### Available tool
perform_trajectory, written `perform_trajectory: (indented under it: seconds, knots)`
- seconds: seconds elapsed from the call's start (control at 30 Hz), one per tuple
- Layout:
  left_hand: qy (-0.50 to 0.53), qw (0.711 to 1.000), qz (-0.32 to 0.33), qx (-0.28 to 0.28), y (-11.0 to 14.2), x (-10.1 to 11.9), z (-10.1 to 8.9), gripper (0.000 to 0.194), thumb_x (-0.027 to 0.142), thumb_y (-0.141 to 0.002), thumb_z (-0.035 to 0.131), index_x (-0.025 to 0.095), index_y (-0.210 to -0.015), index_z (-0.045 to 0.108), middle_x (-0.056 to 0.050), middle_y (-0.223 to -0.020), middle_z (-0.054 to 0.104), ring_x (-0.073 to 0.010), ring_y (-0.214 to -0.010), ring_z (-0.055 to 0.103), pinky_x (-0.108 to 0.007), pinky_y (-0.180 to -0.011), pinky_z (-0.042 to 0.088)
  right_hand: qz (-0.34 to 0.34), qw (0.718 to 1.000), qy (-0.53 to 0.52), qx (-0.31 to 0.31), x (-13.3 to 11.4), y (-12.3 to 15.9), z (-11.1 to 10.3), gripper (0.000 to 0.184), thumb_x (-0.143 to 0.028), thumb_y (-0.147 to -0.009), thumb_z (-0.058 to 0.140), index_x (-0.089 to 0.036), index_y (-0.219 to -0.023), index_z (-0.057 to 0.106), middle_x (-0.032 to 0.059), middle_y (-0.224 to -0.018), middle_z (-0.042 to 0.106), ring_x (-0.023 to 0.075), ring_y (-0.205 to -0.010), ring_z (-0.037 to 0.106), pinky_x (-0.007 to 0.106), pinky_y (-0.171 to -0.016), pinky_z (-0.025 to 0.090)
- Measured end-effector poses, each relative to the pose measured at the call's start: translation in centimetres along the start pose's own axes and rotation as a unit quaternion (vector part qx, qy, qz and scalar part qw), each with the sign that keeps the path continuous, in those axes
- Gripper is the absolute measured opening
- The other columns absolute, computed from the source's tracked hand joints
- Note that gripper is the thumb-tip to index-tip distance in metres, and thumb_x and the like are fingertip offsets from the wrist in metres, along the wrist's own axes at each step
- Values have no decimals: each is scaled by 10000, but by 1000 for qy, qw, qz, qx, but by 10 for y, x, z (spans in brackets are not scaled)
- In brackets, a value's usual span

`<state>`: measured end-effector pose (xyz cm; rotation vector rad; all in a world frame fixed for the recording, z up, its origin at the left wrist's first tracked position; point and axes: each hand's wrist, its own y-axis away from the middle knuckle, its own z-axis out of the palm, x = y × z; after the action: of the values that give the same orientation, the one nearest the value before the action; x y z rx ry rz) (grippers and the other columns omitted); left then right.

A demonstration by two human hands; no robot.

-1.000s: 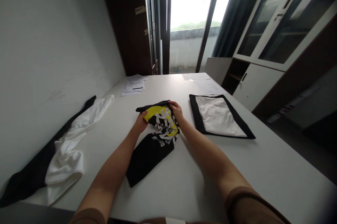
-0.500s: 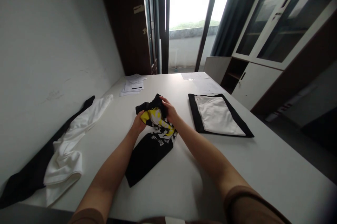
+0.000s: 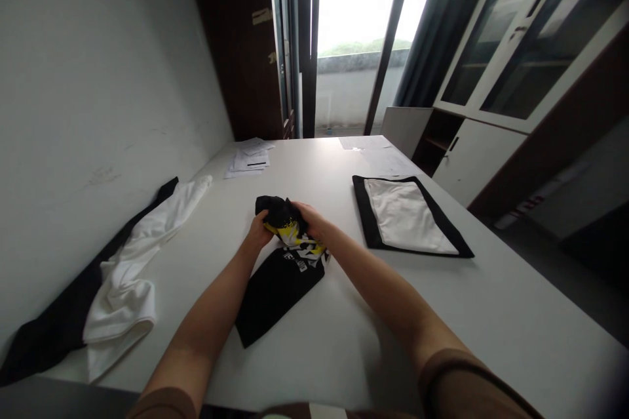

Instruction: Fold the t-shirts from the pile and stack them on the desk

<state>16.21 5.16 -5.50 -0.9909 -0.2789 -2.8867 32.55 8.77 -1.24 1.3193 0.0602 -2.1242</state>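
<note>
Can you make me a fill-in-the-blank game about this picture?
The left hand and right hand hold a black garment with white and ____ patterns.
The lower cloth, under the flat white cloth, is ____.
The rumpled white cloth lies on the table's ____ side.

Missing words: yellow; black; left.

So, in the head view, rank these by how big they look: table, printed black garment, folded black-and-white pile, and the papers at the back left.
1. Table
2. Printed black garment and folded black-and-white pile: too close to rank, the garment being bunched and nearer.
3. Papers
</note>
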Motion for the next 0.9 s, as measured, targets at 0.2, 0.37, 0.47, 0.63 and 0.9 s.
perform_trajectory:
  seconds: [0.2, 0.37, 0.47, 0.63, 0.9]
  knots:
    - [-6, 1000, 0, 20, 9, 4, 14, 190, 219, -803, 675, 166, -966, 756, -67, -922, 784, -293, -1053, 716, -414, -1005, 537, -40, 996, 62, -46, -2, 9, -4, 357, -363, -672, 876, -218, -910, 653, 34, -820, 737, 205, -731, 688, 322, -644, 587]
    - [-18, 999, -4, -27, 13, 9, 20, 250, 298, -823, 686, 174, -1030, 750, -76, -966, 782, -296, -1068, 711, -452, -1028, 517, -127, 990, 48, -23, -9, 5, -12, 355, -371, -631, 849, -219, -773, 561, -42, -667, 628, 128, -616, 580, 233, -566, 490]
    - [-32, 999, -25, -17, 13, 11, 19, 249, 309, -815, 691, 180, -1019, 753, -83, -949, 782, -307, -1042, 716, -472, -1020, 522, -172, 983, 54, 25, -11, 0, -16, 333, -409, -659, 803, -218, -767, 552, -55, -645, 580, 119, -605, 542, 223, -542, 447]
    - [-24, 995, -63, -73, 14, 13, 16, 366, 354, -822, 656, 142, -1109, 739, -117, -1082, 770, -333, -1122, 687, -488, -1018, 522, -234, 970, 12, 69, -17, -3, -22, 349, -421, -686, 765, -236, -760, 478, -83, -602, 488, 102, -556, 468, 216, -514, 397]
    - [-29, 999, -21, -8, 15, 16, 14, 302, 299, -792, 681, 183, -1062, 749, -84, -999, 786, -340, -1086, 702, -499, -996, 541, -252, 964, -32, 84, -41, 7, -27, 478, -488, -673, 812, -240, -718, 406, -65, -598, 460, 107, -534, 411, 243, -477, 350]
